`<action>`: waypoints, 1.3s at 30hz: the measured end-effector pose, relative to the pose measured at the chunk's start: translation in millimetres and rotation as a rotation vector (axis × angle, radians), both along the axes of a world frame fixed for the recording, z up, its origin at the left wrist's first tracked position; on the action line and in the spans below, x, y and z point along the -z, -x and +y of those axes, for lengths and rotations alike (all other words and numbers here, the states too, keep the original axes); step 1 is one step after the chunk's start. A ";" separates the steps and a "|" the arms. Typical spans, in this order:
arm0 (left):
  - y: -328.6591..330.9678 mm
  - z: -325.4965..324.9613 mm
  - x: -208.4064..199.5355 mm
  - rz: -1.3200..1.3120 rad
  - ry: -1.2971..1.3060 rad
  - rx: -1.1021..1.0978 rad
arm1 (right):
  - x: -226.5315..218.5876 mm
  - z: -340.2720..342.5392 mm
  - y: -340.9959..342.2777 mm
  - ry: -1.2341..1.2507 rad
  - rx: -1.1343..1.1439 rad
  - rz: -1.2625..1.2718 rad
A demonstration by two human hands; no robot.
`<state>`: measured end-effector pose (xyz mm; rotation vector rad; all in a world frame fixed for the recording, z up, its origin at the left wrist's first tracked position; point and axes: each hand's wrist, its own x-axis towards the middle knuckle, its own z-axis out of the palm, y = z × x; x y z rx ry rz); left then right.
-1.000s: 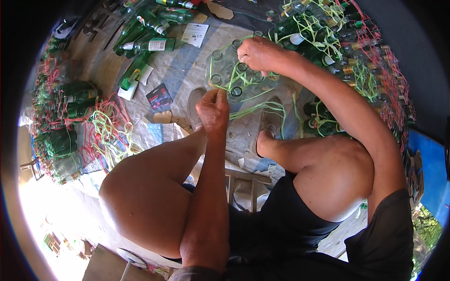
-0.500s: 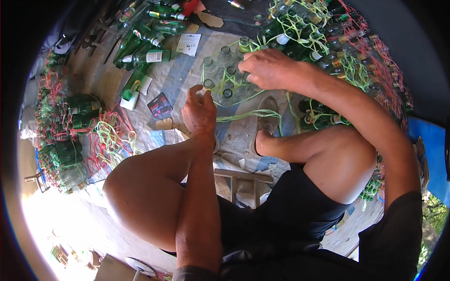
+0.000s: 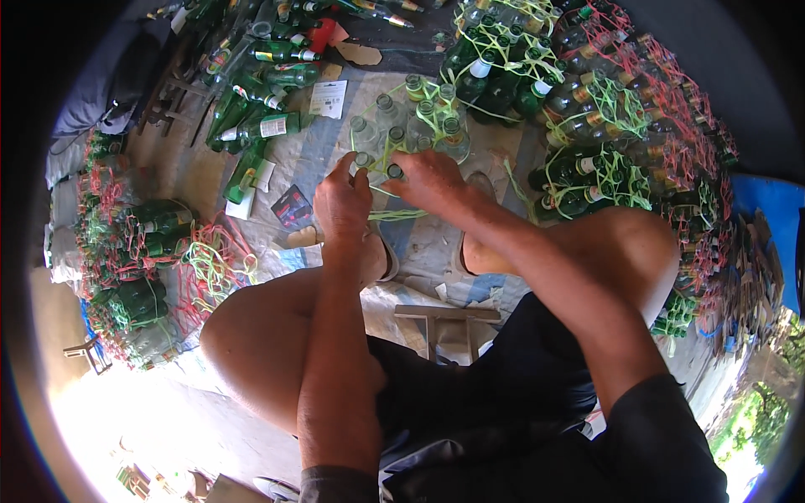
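Observation:
A cluster of clear glass bottles (image 3: 385,113) stands upright between my feet, with light green plastic string (image 3: 394,215) looped around and between the necks. My left hand (image 3: 342,201) is closed in a pinch on the string, beside the nearest left bottle neck (image 3: 362,159). My right hand (image 3: 429,178) reaches across from the right, its fingers bent together on the string at the near bottle mouth (image 3: 394,171). The fingertips of the right hand are partly hidden. A length of string trails below both hands, past my shoes.
Loose green bottles (image 3: 260,127) lie at the far left. Bundles of bottles tied with green and red string (image 3: 620,109) stand along the right; more are stacked at the left (image 3: 138,226) beside tangled string (image 3: 210,268). A small wooden stool (image 3: 447,313) sits between my legs.
My right hand has come down and left from the far side of the clear bottles to the near row, close to my left hand. The view has shifted slightly.

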<state>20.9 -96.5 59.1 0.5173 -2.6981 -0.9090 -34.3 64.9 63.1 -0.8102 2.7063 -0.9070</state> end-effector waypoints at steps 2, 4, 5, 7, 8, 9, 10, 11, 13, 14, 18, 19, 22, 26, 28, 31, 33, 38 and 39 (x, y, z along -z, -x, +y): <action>0.9 -4.0 -4.0 -0.028 0.021 0.036 | 8.6 -2.3 -5.3 -0.003 0.033 0.022; 3.4 -5.5 -7.8 -0.053 0.047 0.070 | 12.8 -5.0 -6.0 -0.001 0.065 0.047; 4.8 -4.6 -9.5 -0.068 0.059 0.079 | 14.5 -4.9 -4.8 0.003 0.070 0.067; 2.5 -6.4 -10.6 -0.089 0.078 0.092 | 12.0 -6.3 -6.3 0.012 0.079 0.081; 1.6 -7.1 -11.1 -0.097 0.093 0.106 | 10.6 -5.4 -6.3 -0.028 0.058 0.065; 0.9 -6.4 -12.2 -0.104 0.106 0.119 | 8.1 -3.5 -5.9 -0.072 0.035 0.050; -0.2 -5.7 -13.1 -0.103 0.107 0.124 | 5.6 -1.1 -5.7 -0.071 0.040 0.050; -1.6 -5.1 -14.0 -0.103 0.104 0.138 | 3.1 1.7 -5.6 -0.080 0.022 0.041; -3.6 -3.8 -14.9 -0.097 0.105 0.159 | -0.5 7.8 -4.9 -0.087 0.011 0.035; -5.3 -2.2 -14.2 -0.072 0.113 0.163 | -2.4 10.4 -4.7 -0.102 -0.009 0.034; -9.1 11.6 -14.2 -0.100 0.075 0.172 | -3.3 25.5 -0.5 -0.189 -0.059 0.018; -9.2 14.7 -13.0 -0.095 0.067 0.179 | -3.1 29.5 0.4 -0.189 -0.056 0.020; -17.0 29.7 -7.3 -0.103 0.051 0.144 | -7.2 40.7 1.9 -0.218 -0.094 0.022; -27.4 42.1 -6.1 -0.023 0.035 0.161 | -18.6 50.9 7.0 -0.319 -0.202 0.015; -31.1 58.3 -8.7 -0.037 0.041 0.171 | -19.5 62.3 11.1 -0.365 -0.229 0.011; -38.7 73.8 -13.3 -0.019 0.000 0.148 | -20.6 71.8 12.7 -0.422 -0.292 0.102; -40.8 76.1 -15.5 -0.015 -0.016 0.145 | -18.3 74.9 8.2 -0.375 -0.274 0.124; -39.0 72.8 -22.3 -0.013 0.001 0.180 | -4.3 78.0 -10.2 -0.229 -0.109 0.202; -38.8 73.7 -23.2 -0.029 0.024 0.183 | -1.4 77.7 -14.2 -0.182 -0.037 0.225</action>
